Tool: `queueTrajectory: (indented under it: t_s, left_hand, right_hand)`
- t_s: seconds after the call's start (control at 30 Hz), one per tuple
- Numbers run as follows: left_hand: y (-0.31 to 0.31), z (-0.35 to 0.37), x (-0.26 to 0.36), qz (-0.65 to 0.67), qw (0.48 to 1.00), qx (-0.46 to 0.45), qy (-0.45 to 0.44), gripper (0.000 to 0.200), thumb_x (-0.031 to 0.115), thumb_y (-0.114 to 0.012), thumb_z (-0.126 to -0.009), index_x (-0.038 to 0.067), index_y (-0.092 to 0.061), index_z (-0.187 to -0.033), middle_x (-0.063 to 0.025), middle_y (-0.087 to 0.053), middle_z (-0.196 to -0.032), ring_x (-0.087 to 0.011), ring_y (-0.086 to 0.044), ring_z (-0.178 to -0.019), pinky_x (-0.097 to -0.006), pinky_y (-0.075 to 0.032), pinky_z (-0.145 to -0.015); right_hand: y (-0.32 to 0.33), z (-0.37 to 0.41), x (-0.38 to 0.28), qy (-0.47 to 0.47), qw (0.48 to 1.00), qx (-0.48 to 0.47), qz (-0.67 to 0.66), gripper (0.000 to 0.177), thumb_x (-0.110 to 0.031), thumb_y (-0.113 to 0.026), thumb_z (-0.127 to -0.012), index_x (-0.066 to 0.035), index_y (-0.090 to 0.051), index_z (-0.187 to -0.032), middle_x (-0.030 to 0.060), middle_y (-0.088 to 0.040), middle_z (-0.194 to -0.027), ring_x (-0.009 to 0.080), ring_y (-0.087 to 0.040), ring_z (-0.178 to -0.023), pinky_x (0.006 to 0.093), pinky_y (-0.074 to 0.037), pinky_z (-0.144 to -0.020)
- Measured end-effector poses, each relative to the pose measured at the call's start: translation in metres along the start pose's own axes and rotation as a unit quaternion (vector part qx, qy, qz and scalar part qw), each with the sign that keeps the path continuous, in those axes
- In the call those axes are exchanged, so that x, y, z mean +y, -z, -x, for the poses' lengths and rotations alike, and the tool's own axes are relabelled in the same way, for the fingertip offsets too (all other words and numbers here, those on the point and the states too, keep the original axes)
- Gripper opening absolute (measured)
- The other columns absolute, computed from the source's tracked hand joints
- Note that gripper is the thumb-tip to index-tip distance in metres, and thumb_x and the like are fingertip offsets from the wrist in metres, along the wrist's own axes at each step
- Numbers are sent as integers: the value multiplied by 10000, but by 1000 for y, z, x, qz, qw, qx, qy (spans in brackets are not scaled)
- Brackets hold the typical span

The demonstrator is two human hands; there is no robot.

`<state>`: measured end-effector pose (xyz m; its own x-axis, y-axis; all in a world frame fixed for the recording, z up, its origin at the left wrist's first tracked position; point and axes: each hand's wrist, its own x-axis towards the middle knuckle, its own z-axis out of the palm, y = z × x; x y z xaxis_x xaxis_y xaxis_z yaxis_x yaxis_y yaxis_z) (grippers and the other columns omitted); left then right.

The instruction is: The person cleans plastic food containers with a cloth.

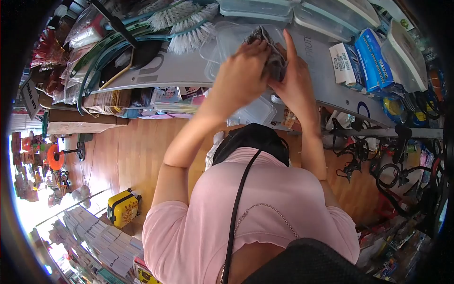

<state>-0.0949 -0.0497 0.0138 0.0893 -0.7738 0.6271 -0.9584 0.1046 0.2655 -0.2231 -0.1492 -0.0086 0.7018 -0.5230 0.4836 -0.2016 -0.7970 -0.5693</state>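
Note:
My left hand (242, 75) is closed on a dark grey cloth (275, 60), its fingers bunched over the upper side. My right hand (295, 85) grips the same cloth from the other side, with one finger stretched upward and the thumb near the lower edge. The two hands nearly touch, and the cloth partly hides the right fingers. Behind and left of them, a clear plastic container (229, 38) sits on the grey shelf (317, 61). Below the hands, another clear plastic container (257, 112) shows at the shelf's front.
White-bristled brushes (191, 28) lie at the left of the shelf. Lidded clear boxes (326, 21) line the back. Blue boxes (373, 59) and a white box (344, 65) stand at the right. Black straps (392, 175) hang lower right. A yellow suitcase (124, 208) stands on the wooden floor.

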Motion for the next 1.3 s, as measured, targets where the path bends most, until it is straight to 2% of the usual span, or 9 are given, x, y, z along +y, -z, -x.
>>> queueTrajectory:
  t_s: [0.13, 0.23, 0.5, 0.6, 0.8, 0.87, 1.0, 1.1, 1.3]
  left_hand:
    - [24, -17, -21, 39, 968, -156, 192, 419, 71, -581, -803, 10, -582, -1218, -165, -561, -1299, -355, -511, -1216, -432, -421, -1022]
    - [22, -3, -38, -139, 988, 10, 68, 378, 26, -565, -738, -30, -588, -1111, -210, -572, -1236, -383, -556, -1137, -452, -515, -892]
    - [18, -6, -12, 109, 980, -121, 112, 366, 106, -520, -775, 44, -626, -1120, -213, -641, -1085, -401, -610, -997, -489, -507, -846]
    - [27, -15, -30, -33, 966, -169, 191, 374, 74, -533, -823, 47, -613, -1188, -190, -589, -1230, -393, -565, -1083, -429, -469, -916]
    - [42, 16, -4, -50, 980, -67, 183, 386, 109, -522, -846, -24, -587, -1202, -198, -548, -1304, -369, -535, -1175, -417, -437, -983]
    - [31, 14, 12, 66, 995, -72, 9, 377, 91, -536, -803, -11, -621, -1155, -201, -616, -1196, -363, -588, -1102, -446, -500, -910]
    - [23, -5, -10, 180, 978, -97, 50, 346, 108, -531, -807, -3, -647, -1114, -209, -650, -1106, -382, -610, -1042, -458, -505, -882]
    - [38, -13, -16, -54, 969, -129, 203, 319, 127, -530, -812, -1, -675, -1065, -192, -665, -1080, -375, -634, -975, -446, -516, -841]
    - [45, 19, -7, 14, 993, -59, 101, 360, 136, -535, -806, 3, -655, -1118, -189, -613, -1209, -353, -587, -1104, -425, -490, -928]
  right_hand:
    - [-3, -1, 3, 24, 1000, 11, 5, 1101, -397, -820, -685, -32, -158, -1485, 169, -618, -1233, 372, -577, -1135, 450, -360, -1026]
    - [-3, -2, -1, 18, 1000, 17, -6, 1143, -411, -827, -660, -17, -141, -1486, 166, -614, -1248, 369, -571, -1152, 445, -356, -1027]
    - [-2, -1, 4, 3, 1000, -3, 11, 1212, -445, -829, -641, 3, -91, -1491, 157, -613, -1254, 374, -576, -1137, 438, -366, -1014]
    - [-2, 0, 3, 23, 1000, 12, 14, 1225, -440, -831, -641, 5, -73, -1494, 155, -608, -1263, 375, -580, -1126, 440, -364, -1015]
    - [-1, 1, 0, 28, 999, 36, 22, 1148, -301, -832, -693, -15, -65, -1499, 162, -580, -1297, 387, -580, -1123, 413, -407, -999]
    - [-1, 1, 4, 34, 999, 14, 0, 1144, -241, -820, -706, -10, -28, -1497, 148, -576, -1306, 393, -554, -1155, 402, -393, -1015]
    - [1, 2, -1, 38, 999, 16, 15, 1156, -211, -815, -699, -3, -1, -1493, 156, -578, -1300, 410, -570, -1119, 411, -410, -999]
    - [0, 1, -2, 15, 1000, -7, 14, 1263, -368, -837, -665, -2, 40, -1497, 180, -594, -1275, 376, -574, -1149, 463, -362, -1018]
    - [-4, -1, 3, 25, 999, 27, -9, 1226, -345, -833, -675, -9, 7, -1502, 177, -595, -1275, 383, -588, -1118, 437, -369, -1016]
